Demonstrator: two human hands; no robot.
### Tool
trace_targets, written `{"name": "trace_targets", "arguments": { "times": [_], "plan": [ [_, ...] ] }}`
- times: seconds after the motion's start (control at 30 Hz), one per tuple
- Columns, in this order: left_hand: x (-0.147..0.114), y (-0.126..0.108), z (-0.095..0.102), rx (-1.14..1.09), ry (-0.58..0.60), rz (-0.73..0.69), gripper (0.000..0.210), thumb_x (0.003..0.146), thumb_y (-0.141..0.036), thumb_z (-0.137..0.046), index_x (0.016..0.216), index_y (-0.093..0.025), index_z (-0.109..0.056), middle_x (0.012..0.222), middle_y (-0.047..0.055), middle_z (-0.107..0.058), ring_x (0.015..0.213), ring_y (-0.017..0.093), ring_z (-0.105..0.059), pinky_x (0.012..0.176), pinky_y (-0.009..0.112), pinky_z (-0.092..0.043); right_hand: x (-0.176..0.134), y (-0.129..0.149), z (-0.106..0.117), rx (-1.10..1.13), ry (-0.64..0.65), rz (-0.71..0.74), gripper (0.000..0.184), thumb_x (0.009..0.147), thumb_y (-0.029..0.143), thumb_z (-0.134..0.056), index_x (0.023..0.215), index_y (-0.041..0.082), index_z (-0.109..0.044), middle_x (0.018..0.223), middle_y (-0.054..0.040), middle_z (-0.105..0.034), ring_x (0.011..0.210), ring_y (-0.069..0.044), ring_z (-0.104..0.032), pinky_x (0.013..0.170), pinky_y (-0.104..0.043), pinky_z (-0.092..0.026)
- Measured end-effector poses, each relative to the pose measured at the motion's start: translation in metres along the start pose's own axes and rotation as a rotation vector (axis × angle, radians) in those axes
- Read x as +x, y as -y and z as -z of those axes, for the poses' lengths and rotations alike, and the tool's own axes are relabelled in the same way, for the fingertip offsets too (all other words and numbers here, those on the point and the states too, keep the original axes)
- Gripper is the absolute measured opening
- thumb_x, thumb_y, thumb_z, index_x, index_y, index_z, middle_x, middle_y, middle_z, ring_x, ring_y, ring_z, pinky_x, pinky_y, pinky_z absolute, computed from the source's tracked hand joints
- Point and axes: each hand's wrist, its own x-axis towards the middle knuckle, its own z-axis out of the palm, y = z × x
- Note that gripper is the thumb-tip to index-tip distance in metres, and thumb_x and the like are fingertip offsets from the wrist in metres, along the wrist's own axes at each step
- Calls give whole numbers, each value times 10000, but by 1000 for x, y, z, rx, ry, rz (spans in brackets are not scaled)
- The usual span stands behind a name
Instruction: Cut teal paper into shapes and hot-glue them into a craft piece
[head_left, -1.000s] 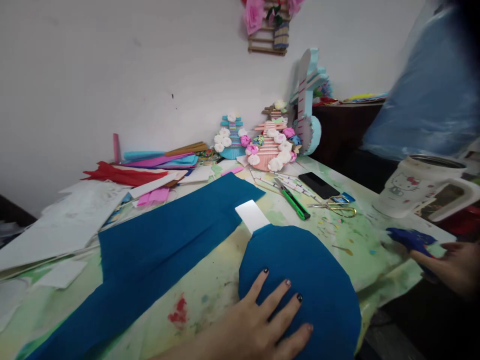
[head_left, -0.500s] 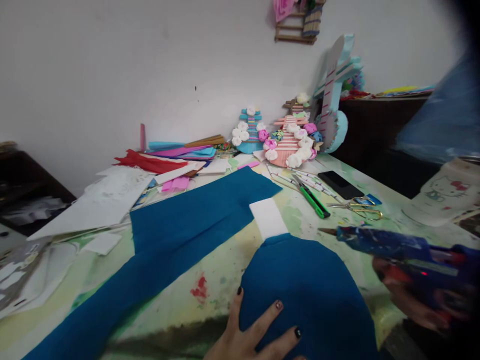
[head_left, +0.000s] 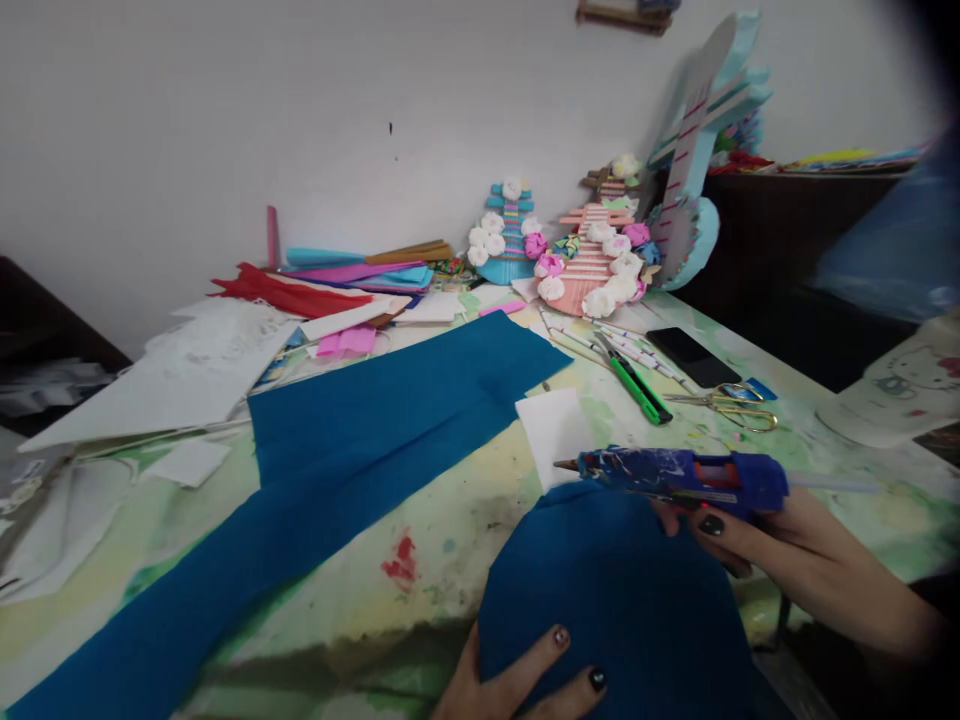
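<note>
My right hand (head_left: 757, 540) is closed around a blue hot glue gun (head_left: 675, 478), a small red light showing on it. Its nozzle points left, over the white tab at the top of a rounded piece covered in blue material (head_left: 600, 580). Whether the nozzle touches the white tab (head_left: 555, 428) cannot be made out. At the bottom edge, my left hand (head_left: 525, 680) rests on the blue piece with fingers spread; part of this hand is cut off by the frame. A long strip of the same blue material (head_left: 390, 420) lies to the left.
A green utility knife (head_left: 636, 380), gold-handled scissors (head_left: 739, 405) and a black phone (head_left: 694, 357) lie at right, near a white cup (head_left: 892, 390). Flower-decorated guitar shapes (head_left: 592, 260) stand at the wall. White sheets (head_left: 180, 385) and coloured paper (head_left: 300, 300) lie at left.
The glue gun in my right hand has moved left, from the right side to over the white tab. My left hand has shifted slightly down, and the view has tilted downward a little.
</note>
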Motion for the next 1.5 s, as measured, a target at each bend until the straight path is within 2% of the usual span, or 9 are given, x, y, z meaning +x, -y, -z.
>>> {"name": "trace_targets", "arguments": {
  "times": [0.2, 0.47, 0.63, 0.77, 0.87, 1.0, 1.2, 1.37, 1.5],
  "plan": [
    [1, 4, 3, -18, -15, -43, 303, 967, -344, -404, 1214, -390, -575, 1451, -123, -388, 1358, 129, -350, 1171, 455, -121, -8, -7, 0, -104, -40, -37, 287, 770, 453, -636, 892, 217, -746, 786, -82, -696, 660, -208, -626, 512, -243, -526],
    [3, 2, 7, -45, -60, -16, 267, 928, -324, -498, 1159, -395, -612, 1421, -129, -433, 1329, 124, -397, 1171, 412, -192, -13, -9, 2, -208, 6, 22, 284, 806, 471, -589, 883, 243, -741, 758, -53, -718, 688, -219, -649, 612, -270, -555],
    [4, 2, 10, -50, -40, -13, 272, 944, -315, -471, 1166, -393, -608, 1413, -135, -436, 1336, 128, -385, 1168, 423, -185, -20, -11, 6, -286, -157, 34, 345, 761, 553, -602, 646, 247, -714, 545, -46, -615, 667, -244, -633, 612, -317, -564],
    [4, 3, 10, -56, -44, -26, 268, 926, -325, -508, 1166, -381, -613, 1426, -109, -427, 1345, 153, -375, 1150, 429, -247, -21, -9, 6, -356, -108, 91, 332, 784, 547, -580, 755, 263, -749, 719, -58, -689, 789, -263, -652, 725, -352, -564],
    [4, 2, 9, -69, -63, -19, 263, 916, -329, -525, 1156, -381, -620, 1430, -106, -425, 1345, 152, -374, 1149, 414, -257, -18, -6, 3, -382, -28, 127, 329, 820, 527, -541, 842, 275, -751, 822, -48, -710, 770, -254, -654, 669, -331, -566],
    [3, 3, 10, -74, -52, -10, 271, 938, -322, -485, 1167, -391, -611, 1433, -126, -417, 1340, 134, -382, 1159, 408, -214, -14, -3, 0, -393, 24, 132, 336, 846, 520, -507, 826, 284, -746, 790, -41, -700, 728, -237, -644, 618, -305, -555],
    [5, 4, 13, -74, -45, -11, 276, 916, -363, -511, 1172, -389, -612, 1448, -103, -407, 1339, 158, -388, 1122, 368, -328, -22, -12, 12, -421, -91, 82, 349, 803, 550, -553, 738, 268, -748, 667, -46, -674, 697, -251, -649, 632, -324, -560],
    [4, 1, 11, -69, -36, -5, 280, 932, -355, -488, 1184, -399, -599, 1439, -118, -413, 1328, 148, -405, 1099, 353, -366, -38, -32, 25, -483, -209, -29, 359, 778, 574, -562, 694, 278, -749, 516, -34, -605, 481, -205, -558, 580, -336, -558],
    [3, 1, 11, -52, -47, -16, 276, 945, -329, -470, 1174, -402, -607, 1423, -118, -435, 1325, 156, -411, 1052, 330, -422, -39, -31, 22, -511, -204, -3, 394, 780, 597, -542, 767, 275, -769, 646, -57, -680, 570, -224, -606, 568, -329, -559]
  ]
}}
